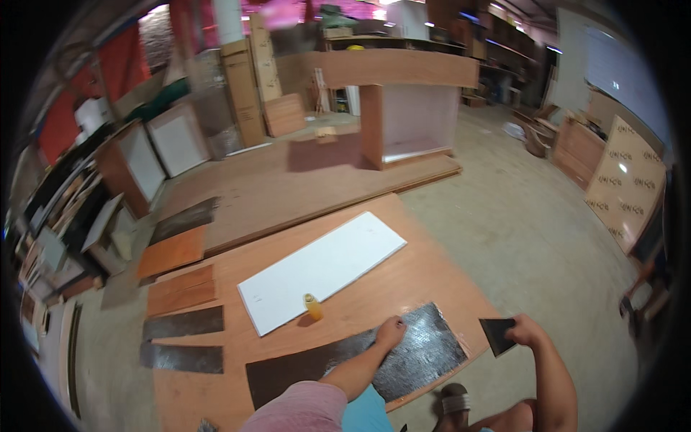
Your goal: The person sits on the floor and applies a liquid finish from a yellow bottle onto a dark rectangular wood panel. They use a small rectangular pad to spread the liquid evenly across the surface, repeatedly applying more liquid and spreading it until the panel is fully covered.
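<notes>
A long dark laminate sheet (pixel 309 367) lies on the plywood in front of me, its right half shiny and wet-looking. My left hand (pixel 391 333) rests on that sheet with its fingers curled in; whether anything is inside them is hidden. Off the sheet's right end, my right hand (pixel 527 331) grips a flat dark spreader (pixel 497 335) by one edge, held up over the floor. Beyond the sheet lies a white rectangular board (pixel 324 270). A small yellow bottle (pixel 313 309) stands at the board's near edge.
Dark strips (pixel 183 358) and orange-brown wood pieces (pixel 183 289) lie at the left of the plywood base (pixel 425 288). Past it, a wooden counter (pixel 371 122) stands on a low platform (pixel 252 187). Panels (pixel 626 180) lean at the right. My sandalled foot (pixel 455 403) is near the sheet.
</notes>
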Available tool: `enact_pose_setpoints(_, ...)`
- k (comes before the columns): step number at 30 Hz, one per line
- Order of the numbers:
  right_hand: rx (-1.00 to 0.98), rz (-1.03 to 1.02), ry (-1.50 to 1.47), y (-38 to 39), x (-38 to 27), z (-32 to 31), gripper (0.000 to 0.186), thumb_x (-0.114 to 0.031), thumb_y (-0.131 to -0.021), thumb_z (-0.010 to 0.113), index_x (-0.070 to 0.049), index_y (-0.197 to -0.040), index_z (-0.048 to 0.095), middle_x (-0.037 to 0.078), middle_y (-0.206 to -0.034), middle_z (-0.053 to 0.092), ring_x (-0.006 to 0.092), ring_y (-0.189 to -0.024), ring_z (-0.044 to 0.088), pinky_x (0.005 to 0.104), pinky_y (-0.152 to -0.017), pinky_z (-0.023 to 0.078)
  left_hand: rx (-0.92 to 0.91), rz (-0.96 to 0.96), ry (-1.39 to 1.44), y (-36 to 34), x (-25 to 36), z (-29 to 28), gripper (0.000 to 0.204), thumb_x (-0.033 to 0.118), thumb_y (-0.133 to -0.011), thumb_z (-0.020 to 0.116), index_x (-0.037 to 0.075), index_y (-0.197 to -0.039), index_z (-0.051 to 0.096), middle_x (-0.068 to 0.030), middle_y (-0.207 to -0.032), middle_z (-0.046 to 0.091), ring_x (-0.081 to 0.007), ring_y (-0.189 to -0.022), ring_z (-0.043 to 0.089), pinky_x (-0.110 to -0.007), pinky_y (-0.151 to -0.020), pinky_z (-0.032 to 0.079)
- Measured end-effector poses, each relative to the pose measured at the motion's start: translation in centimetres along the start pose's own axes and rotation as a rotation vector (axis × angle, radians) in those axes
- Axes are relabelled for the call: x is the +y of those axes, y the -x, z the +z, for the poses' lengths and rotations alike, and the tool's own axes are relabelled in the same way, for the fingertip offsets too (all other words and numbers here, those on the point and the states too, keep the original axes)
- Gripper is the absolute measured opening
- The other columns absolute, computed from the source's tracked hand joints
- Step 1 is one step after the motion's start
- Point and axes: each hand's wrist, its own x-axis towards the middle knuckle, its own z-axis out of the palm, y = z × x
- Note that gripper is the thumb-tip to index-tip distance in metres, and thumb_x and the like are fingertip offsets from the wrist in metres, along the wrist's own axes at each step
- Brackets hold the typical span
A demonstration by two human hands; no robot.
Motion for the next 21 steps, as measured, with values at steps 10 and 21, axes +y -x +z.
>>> enact_pose_setpoints(10,-0.075,-0.152,0.002,-5.5,-1.3,1.3,0.032,-0.004,-0.064,0.064,0.006,-0.093,0.073,0.007,-0.074,0.071,0.0159,-0.068,0.063,0.0349,-0.066,0.052,0.17,0.245,-0.109,3.1,0.8,-6.9,0.026,0.023,-0.09,0.063,0.004,-0.107,0.063,-0.0151,-0.104,0.063,-0.0329,-0.098,0.063,-0.044,-0.086,0.051)
enact_pose_setpoints(21,-0.322,-0.392,0.023,-9.0,-7.6,2.3,0.056,-0.011,-0.068,0.062,0.012,-0.12,0.062,0.019,-0.109,0.069,0.0269,-0.1,0.065,0.037,-0.089,0.052,0.21,0.206,-0.034,11.3,0.9,-10.6,0.022,0.021,-0.09,0.062,0.004,-0.104,0.058,-0.015,-0.104,0.059,-0.034,-0.098,0.061,-0.044,-0.084,0.05)
